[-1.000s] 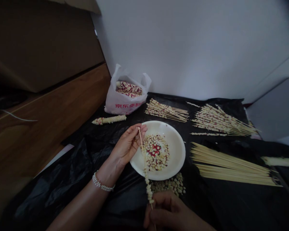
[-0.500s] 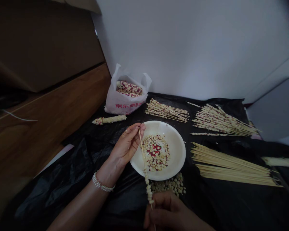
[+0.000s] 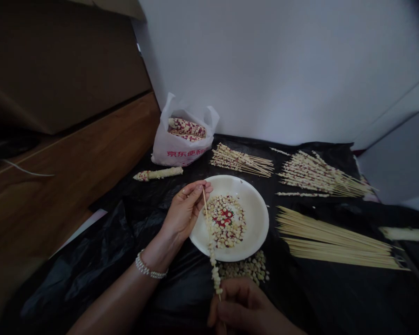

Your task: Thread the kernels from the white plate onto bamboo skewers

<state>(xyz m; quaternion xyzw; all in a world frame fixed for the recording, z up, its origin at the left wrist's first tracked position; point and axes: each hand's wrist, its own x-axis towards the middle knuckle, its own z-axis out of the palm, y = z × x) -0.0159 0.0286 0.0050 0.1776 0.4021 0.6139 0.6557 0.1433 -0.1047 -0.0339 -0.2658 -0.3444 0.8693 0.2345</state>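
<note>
Skewer (image 3: 215,273), one, in my two hands: aslant, its far tip over the rim of the bowl, its near end toward me. Pale kernels threaded along the nearer half; the farther length mostly bare stick.

Right hand (image 3: 246,304), at the near end: grip narrow, thumb and fingers holding the stick just below the lowest kernel.

Left hand (image 3: 186,210), at the far tip: grip narrow, thumb and fingers pinched there — whether a kernel sits between them I cannot tell. Bracelet (image 3: 149,267), pale beads, on that wrist.

Bowl (image 3: 257,221), one, white, beneath the left fingers. Within: a heap of loose kernels (image 3: 232,235), pale and dark red, around a red printed patch on the bottom.

Second heap (image 3: 253,269), kernels, greyish in shade, on the black sheet (image 3: 185,279) against the bowl's near side.

Plain sticks (image 3: 331,239), two long bunches, right of the bowl.

Filled skewers, two lots: a smaller bundle (image 3: 235,160) beyond the bowl; a larger pile (image 3: 309,173) farther right, one skewer lying apart along its near edge.

Cob (image 3: 164,173), one, mostly stripped, left of the bowl.

Bag (image 3: 163,146), white plastic, red lettering, upright behind it — speckled cobs (image 3: 188,126) showing at the mouth.
</note>
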